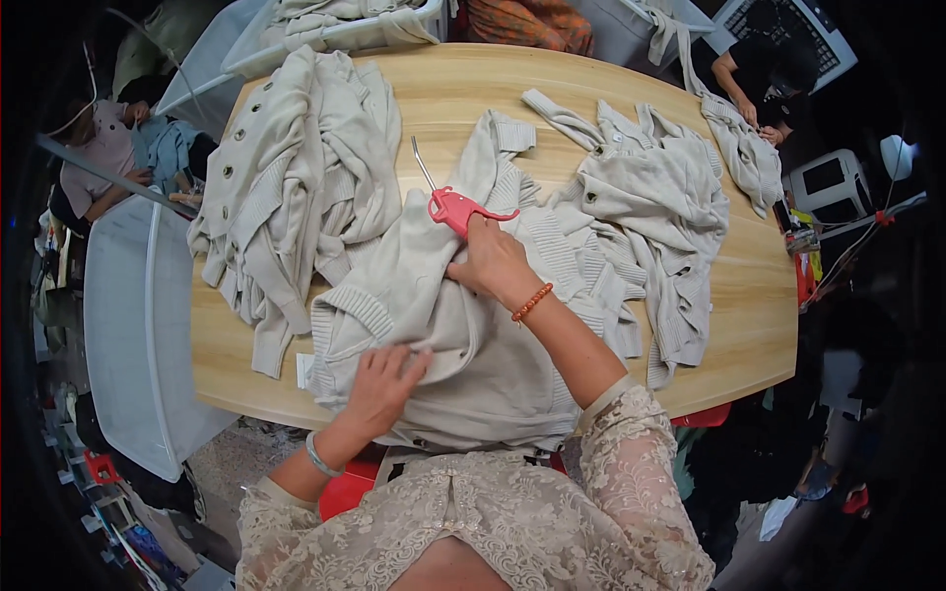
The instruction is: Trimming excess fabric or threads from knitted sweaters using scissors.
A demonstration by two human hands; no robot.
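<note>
A light beige knitted cardigan point(493, 360) lies bunched at the table's near edge, in front of my body. My right hand point(488, 261), wearing an orange bead bracelet, is closed at the grip of a pink air blow gun point(453, 209). The gun's thin metal nozzle points up and to the left over the cloth; some of my fingers are hidden. My left hand point(379, 389), with a pale bangle at the wrist, rests on the cardigan beside its ribbed part. Its fingers are apart and slightly bent, and they hold nothing.
More beige cardigans point(281, 167) are heaped at left, and others point(655, 187) at right on the wooden table point(443, 89). A white bin point(123, 325) stands left of it; another garment-filled bin point(335, 34) is behind. Other people work at far left and far right.
</note>
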